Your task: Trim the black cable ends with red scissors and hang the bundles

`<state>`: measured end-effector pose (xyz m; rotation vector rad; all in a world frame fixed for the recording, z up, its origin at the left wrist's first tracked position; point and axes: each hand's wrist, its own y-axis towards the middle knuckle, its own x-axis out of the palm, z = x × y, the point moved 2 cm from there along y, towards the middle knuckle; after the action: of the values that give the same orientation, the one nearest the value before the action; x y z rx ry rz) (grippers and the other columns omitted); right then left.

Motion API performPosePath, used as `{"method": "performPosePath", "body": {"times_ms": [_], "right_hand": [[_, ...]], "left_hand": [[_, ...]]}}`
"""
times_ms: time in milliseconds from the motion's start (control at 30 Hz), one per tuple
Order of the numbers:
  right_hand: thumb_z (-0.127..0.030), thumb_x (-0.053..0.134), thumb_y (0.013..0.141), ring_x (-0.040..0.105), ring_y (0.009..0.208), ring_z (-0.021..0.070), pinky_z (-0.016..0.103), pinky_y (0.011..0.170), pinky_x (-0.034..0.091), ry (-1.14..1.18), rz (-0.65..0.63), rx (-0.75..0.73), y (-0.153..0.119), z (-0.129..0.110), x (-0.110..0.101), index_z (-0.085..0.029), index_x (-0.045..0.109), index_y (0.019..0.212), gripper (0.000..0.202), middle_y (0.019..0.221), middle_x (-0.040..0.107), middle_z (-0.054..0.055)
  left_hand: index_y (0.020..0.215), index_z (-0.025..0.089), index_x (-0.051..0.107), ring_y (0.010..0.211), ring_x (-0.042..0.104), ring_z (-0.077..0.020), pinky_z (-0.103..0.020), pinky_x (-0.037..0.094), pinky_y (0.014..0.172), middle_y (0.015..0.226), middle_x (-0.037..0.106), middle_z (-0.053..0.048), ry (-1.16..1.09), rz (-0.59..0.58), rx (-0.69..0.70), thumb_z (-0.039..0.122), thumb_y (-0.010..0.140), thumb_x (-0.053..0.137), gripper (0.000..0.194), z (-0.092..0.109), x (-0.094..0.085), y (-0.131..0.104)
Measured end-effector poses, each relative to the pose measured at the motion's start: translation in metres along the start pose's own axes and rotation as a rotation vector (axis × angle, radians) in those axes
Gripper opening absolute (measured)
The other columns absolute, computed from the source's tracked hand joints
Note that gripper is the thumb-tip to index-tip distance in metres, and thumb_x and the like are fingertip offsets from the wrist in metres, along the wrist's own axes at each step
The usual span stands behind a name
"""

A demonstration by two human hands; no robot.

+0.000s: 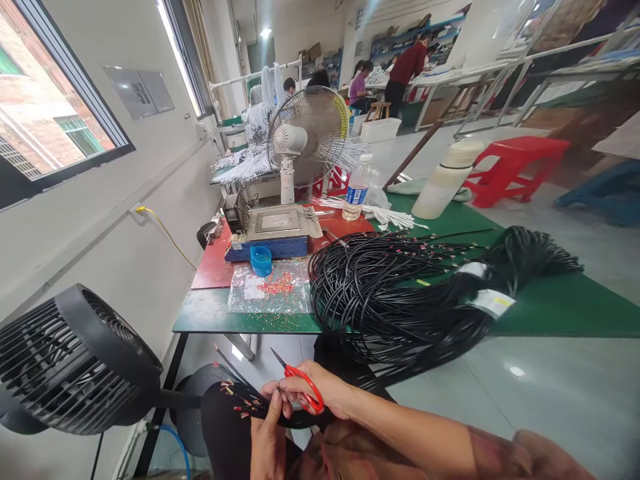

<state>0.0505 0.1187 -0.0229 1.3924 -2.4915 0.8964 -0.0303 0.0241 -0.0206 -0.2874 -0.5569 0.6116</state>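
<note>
At lower centre, the left hand (269, 430) grips a bundle of black cables (254, 395), coloured ends (245, 415) pointing left. The right hand (327, 387) holds red-handled scissors (294, 371), tip toward upper left; its fingertips seemingly pinch one cable.

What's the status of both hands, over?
Right hand holding red scissors. Left hand gripping black cables, ends fanned out. Nothing seen blocking hands; cable pile on green table.
</note>
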Motion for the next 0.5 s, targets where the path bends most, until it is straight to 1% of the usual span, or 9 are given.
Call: {"method": "performPosePath", "body": {"times_ms": [100, 200, 333, 400, 500], "right_hand": [[-0.055, 0.066, 0.061, 0.034, 0.031, 0.0045, 0.018, 0.031, 0.019, 0.009, 0.014, -0.015, 0.0012, 0.0035, -0.0011, -0.013, 0.052, 0.052, 0.045, 0.038, 0.043, -0.005], [-0.059, 0.065, 0.062, 0.034, 0.030, 0.0045, 0.018, 0.031, 0.020, 0.001, 0.010, -0.025, 0.0021, 0.0060, -0.0015, -0.013, 0.054, 0.054, 0.048, 0.037, 0.043, -0.005], [-0.063, 0.063, 0.063, 0.035, 0.031, 0.0047, 0.018, 0.032, 0.018, 0.007, 0.011, 0.010, 0.0031, 0.0079, -0.0014, -0.013, 0.052, 0.055, 0.051, 0.038, 0.043, -0.005], [-0.064, 0.062, 0.063, 0.034, 0.031, 0.0047, 0.018, 0.032, 0.018, -0.005, 0.005, 0.014, 0.0035, 0.0082, -0.0008, -0.014, 0.051, 0.054, 0.052, 0.038, 0.043, -0.005], [-0.066, 0.059, 0.065, 0.034, 0.033, 0.0056, 0.019, 0.035, 0.022, -0.058, -0.006, -0.006, 0.0038, 0.0093, 0.0001, -0.014, 0.052, 0.057, 0.053, 0.041, 0.043, -0.005]], "left_hand": [[0.065, 0.017, 0.062, 0.059, 0.047, -0.0086, -0.024, 0.040, 0.065, 0.058, 0.051, 0.002, -0.015, -0.010, -0.004, 0.029, 0.075, 0.057, 0.016, 0.0020, 0.0019, -0.0002], [0.063, 0.017, 0.061, 0.059, 0.047, -0.0088, -0.024, 0.040, 0.065, 0.059, 0.052, 0.002, -0.016, -0.021, -0.001, 0.029, 0.074, 0.058, 0.017, 0.0039, 0.0029, -0.0007], [0.062, 0.017, 0.061, 0.059, 0.048, -0.0085, -0.024, 0.041, 0.064, 0.061, 0.055, 0.001, -0.008, -0.042, 0.017, 0.028, 0.074, 0.058, 0.017, 0.0043, 0.0029, -0.0012], [0.064, 0.017, 0.062, 0.058, 0.049, -0.0080, -0.023, 0.041, 0.062, 0.060, 0.055, 0.002, -0.016, -0.036, 0.018, 0.028, 0.073, 0.059, 0.014, 0.0041, 0.0027, -0.0012], [0.069, 0.018, 0.064, 0.060, 0.052, -0.0087, -0.023, 0.043, 0.062, 0.060, 0.057, 0.002, -0.053, 0.005, -0.020, 0.028, 0.069, 0.064, 0.010, 0.0043, 0.0028, -0.0010]]}}
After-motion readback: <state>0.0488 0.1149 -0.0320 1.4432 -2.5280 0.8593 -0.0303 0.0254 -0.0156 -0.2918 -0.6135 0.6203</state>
